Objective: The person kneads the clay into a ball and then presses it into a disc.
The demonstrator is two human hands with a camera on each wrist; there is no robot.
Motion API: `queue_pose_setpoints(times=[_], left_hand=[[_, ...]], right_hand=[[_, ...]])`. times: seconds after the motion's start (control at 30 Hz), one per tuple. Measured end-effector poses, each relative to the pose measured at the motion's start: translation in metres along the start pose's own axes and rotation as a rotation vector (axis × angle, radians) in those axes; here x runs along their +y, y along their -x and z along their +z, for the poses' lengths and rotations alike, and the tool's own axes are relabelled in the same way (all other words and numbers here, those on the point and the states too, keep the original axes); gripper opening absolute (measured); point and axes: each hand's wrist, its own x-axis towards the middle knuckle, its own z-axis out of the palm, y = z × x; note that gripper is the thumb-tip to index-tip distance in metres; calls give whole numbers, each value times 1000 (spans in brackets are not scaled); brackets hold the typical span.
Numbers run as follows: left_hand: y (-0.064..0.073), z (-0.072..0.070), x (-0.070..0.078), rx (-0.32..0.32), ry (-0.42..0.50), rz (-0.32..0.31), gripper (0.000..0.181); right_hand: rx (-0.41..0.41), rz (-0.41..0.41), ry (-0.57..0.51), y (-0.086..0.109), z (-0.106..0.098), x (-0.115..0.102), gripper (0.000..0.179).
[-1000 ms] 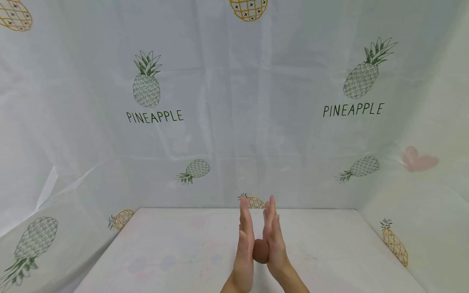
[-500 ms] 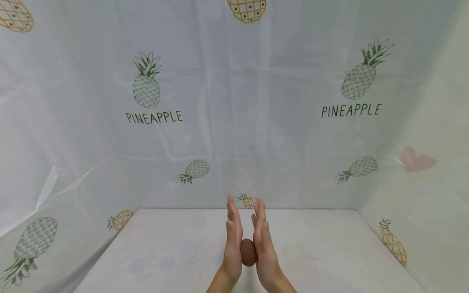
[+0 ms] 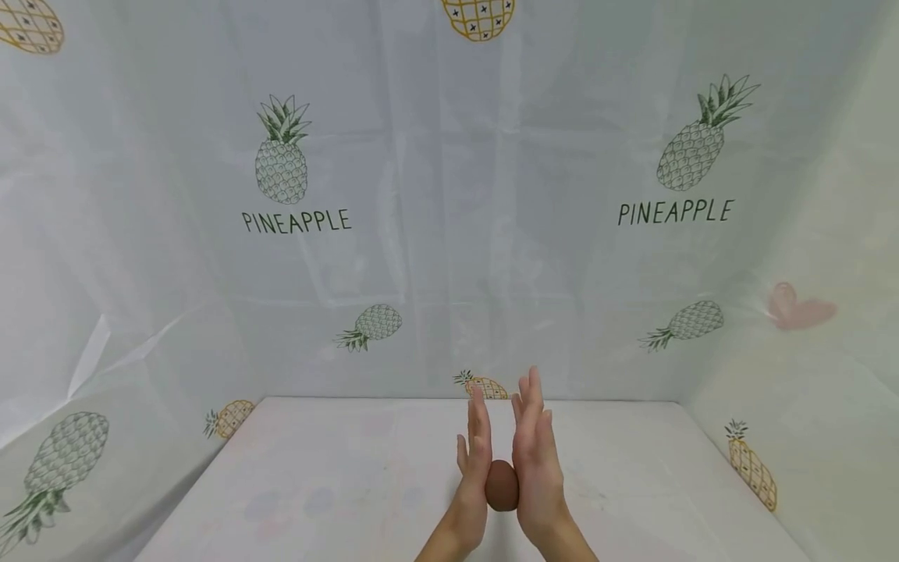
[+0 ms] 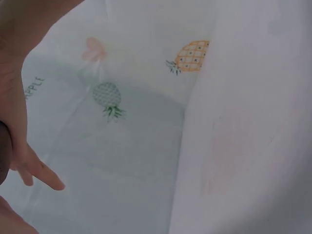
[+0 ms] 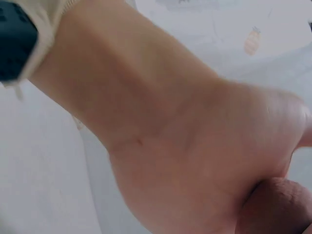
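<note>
In the head view a brown clay ball [image 3: 502, 485], slightly egg-shaped, sits between two upright palms near the bottom centre. My left hand [image 3: 469, 476] presses it from the left with straight fingers pointing up and forward. Against its other side lies the palm of my right hand [image 3: 538, 476], its fingers also straight and reaching a little farther up. The fingertips of the two hands stay apart. Only a sliver of the clay ball [image 4: 4, 153] shows at the left edge of the left wrist view. A closer part of the clay ball [image 5: 275, 209] appears at the lower right in the right wrist view.
Under the hands is a white table [image 3: 337, 468] with faint coloured stains. A pale curtain [image 3: 456, 257] printed with pineapples stands behind it and along both sides. A dark teal device [image 5: 17, 44] on a light cuff shows by a forearm in the right wrist view.
Both hands shift left with the clay ball, then back right. The right hand has slid forward and the left hand back against each other, and the ball turns between the palms.
</note>
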Motion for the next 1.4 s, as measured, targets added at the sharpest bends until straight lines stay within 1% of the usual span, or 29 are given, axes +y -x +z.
queue_pose_setpoints(times=[0.1, 0.23, 0.3, 0.37, 0.43, 0.47, 0.53, 0.6, 0.67, 0.77, 0.83, 0.97, 1.13, 1.23, 1.33, 1.4], left_hand=[[2, 5, 3, -39, -8, -10, 56], [3, 12, 8, -86, 14, -22, 57], [5, 15, 10, -112, 24, -18, 58], [7, 18, 12, -135, 31, 8, 59], [8, 21, 13, -151, 31, 59, 60], [8, 22, 12, -157, 26, 96, 61], [8, 23, 14, -154, 19, 149, 62], [9, 23, 15, -134, 4, 192, 62], [9, 21, 15, -107, -4, 196, 61], [8, 15, 14, -50, -20, 173, 60], [6, 9, 14, -13, -22, 146, 60], [2, -1, 14, 63, -42, 113, 59], [-2, -11, 13, 133, -63, 88, 59], [-4, -21, 10, 182, -72, 85, 59], [-7, -33, 5, 213, -67, 61, 60], [-7, -38, 2, 219, -65, 40, 61]], right_hand=[[32, -1, -18, -4, -8, -2, 57], [90, -4, -40, -11, -18, -4, 61], [120, -2, -46, -13, -23, -4, 64], [146, -3, -51, -15, -26, -2, 66], [161, -6, -52, -16, -29, 0, 66], [162, -7, -53, -17, -30, 2, 65], [155, -6, -53, -19, -31, 5, 63], [126, 11, -61, -20, -30, 10, 61], [78, 38, -73, -20, -28, 15, 61], [2, 87, -98, -18, -20, 23, 60], [-47, 113, -110, -16, -14, 27, 60], [-113, 158, -131, -10, -2, 32, 59], [-150, 181, -151, -5, 8, 32, 60], [-181, 189, -157, -1, 15, 28, 60], [-216, 187, -151, 2, 23, 23, 57], [-221, 173, -140, 4, 26, 20, 56]])
